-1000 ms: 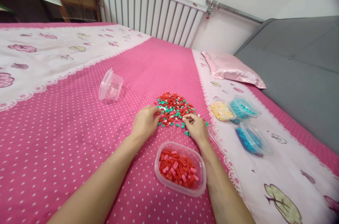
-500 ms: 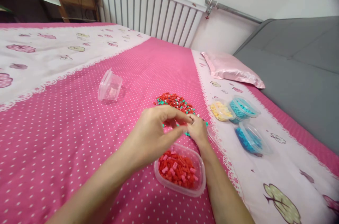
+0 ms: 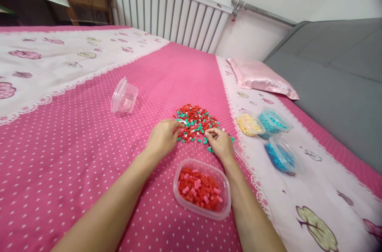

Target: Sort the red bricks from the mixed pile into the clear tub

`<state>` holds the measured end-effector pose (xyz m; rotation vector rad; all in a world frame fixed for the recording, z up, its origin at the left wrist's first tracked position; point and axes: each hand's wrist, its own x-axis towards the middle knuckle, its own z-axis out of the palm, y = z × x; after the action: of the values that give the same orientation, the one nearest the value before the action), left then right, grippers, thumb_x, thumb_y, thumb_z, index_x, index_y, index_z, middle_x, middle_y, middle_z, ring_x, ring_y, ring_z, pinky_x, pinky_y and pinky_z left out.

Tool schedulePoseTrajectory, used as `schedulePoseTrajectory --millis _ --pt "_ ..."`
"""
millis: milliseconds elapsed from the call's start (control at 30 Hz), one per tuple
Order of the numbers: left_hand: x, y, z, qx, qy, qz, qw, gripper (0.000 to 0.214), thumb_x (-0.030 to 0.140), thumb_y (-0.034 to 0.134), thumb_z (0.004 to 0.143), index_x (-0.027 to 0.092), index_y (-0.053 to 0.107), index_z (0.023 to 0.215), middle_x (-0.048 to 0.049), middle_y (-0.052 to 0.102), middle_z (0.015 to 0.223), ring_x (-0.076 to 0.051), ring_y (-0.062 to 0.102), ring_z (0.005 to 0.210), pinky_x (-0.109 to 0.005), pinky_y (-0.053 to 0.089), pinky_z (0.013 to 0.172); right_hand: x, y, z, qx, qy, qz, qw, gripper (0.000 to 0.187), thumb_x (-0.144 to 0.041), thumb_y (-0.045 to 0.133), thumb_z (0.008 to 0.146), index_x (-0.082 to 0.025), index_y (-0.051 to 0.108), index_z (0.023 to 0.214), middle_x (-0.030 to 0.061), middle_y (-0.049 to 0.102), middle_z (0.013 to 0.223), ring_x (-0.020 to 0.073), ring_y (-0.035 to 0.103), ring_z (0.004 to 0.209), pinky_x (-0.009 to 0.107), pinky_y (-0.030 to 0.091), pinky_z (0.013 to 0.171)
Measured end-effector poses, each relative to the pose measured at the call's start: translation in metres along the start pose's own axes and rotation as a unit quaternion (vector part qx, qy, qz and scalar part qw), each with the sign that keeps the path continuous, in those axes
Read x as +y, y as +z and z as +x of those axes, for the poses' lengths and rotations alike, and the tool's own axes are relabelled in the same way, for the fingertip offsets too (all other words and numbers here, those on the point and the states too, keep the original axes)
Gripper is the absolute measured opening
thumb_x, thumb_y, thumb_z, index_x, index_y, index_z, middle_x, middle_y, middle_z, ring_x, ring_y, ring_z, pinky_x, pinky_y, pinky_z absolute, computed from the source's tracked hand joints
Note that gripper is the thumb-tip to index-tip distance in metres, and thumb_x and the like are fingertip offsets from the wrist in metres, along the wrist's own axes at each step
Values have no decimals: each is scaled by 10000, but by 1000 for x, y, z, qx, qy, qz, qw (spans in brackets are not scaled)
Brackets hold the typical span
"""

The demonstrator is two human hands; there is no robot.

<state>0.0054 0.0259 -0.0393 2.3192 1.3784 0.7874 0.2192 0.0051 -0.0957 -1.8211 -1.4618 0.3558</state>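
Pink polka-dot bedspread (image 3: 74,156) fills most of the head view, with a white flowered panel along its right side and a ribbed radiator (image 3: 167,9) against the far wall. Grey sofa (image 3: 337,81) on the right, a pink satin pillow (image 3: 259,77) at its foot.

Mid-bed lies a loose pile of small bricks (image 3: 195,119), mostly red with green and a few white ones mixed in. My left hand (image 3: 163,137) rests knuckles-up at the pile's near-left edge, fingers curled, tips touching the bricks; whether they pinch one I cannot tell. My right hand (image 3: 220,143) sits at the near-right edge, thumb and forefinger drawn together over the bricks (something small may be between them, too small to tell).

Between my forearms, nearer to me than the pile, stands an open clear tub (image 3: 202,188) holding red and pink bricks.

On the white panel to the right: a tub of yellow bricks (image 3: 250,124), just beside it a tub of teal bricks (image 3: 273,121), and nearer me a tipped tub of blue bricks (image 3: 283,156). Well apart on the left, an empty clear tub (image 3: 124,96) lies on its side.
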Motion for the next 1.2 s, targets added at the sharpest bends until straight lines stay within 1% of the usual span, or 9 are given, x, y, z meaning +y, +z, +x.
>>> schedulePoseTrajectory --millis 100,200,333,533,667,867,933,1067,1200 --pt "-3 10 -2 -16 25 43 999 294 181 413 843 195 675 975 -76 688 996 -211 619 946 -321 465 843 0 0 0 -1 -3 0 1000 243 -400 537 734 -216 686 787 -1 648 655 160 584 593 266 424 595" --pt "-3 13 -3 -34 24 60 997 289 171 426 834 196 674 981 -84 682 986 -206 623 918 -305 470 818 -1 -1 0 0 -4 1 1000 235 -385 536 735 -212 687 785 2 650 659 158 584 593 263 422 596" --pt "-5 16 -2 -49 37 59 996 313 123 437 809 199 672 1001 -79 680 1008 -203 620 929 -301 466 824 -1 -1 0 2 -1 1 1000 228 -376 541 735 -208 687 782 0 648 653 156 585 589 262 423 596" --pt "-12 24 1 -66 55 56 995 334 108 421 815 202 679 1004 -66 681 1014 -201 615 938 -299 454 843 -3 -1 1 1 5 0 1000 205 -349 548 735 -209 691 779 -4 656 658 155 591 597 262 429 605" --pt "-14 26 1 -69 49 68 994 321 146 400 850 202 690 973 -75 664 1004 -199 614 913 -291 454 815 -4 -1 1 1 3 -4 1000 195 -348 552 740 -214 688 775 -6 659 655 154 590 592 262 423 600" --pt "-12 23 -1 -69 30 104 992 328 208 373 889 205 685 990 -87 634 953 -202 608 864 -293 447 757 -4 0 1 -3 3 -1 1000 200 -358 547 748 -214 685 762 -5 667 657 153 585 582 261 417 588" --pt "-11 23 -1 -71 21 117 990 326 211 370 889 203 681 989 -89 623 946 -212 605 860 -302 445 739 -4 1 1 -3 4 -1 1000 199 -358 546 747 -215 685 758 -3 673 663 153 585 581 261 418 590" --pt "-12 23 -1 -74 5 138 988 296 178 379 867 159 660 956 -107 603 931 -233 599 841 -328 440 720 -4 0 1 1 4 -2 1000 198 -353 543 746 -217 685 763 1 680 681 155 589 587 262 419 594" --pt "-13 23 -1 -77 7 141 987 270 169 383 861 163 644 930 -98 600 948 -219 595 843 -320 438 730 -5 0 1 -2 5 -3 1000 190 -346 545 744 -217 683 756 -6 662 649 153 587 581 262 418 595"
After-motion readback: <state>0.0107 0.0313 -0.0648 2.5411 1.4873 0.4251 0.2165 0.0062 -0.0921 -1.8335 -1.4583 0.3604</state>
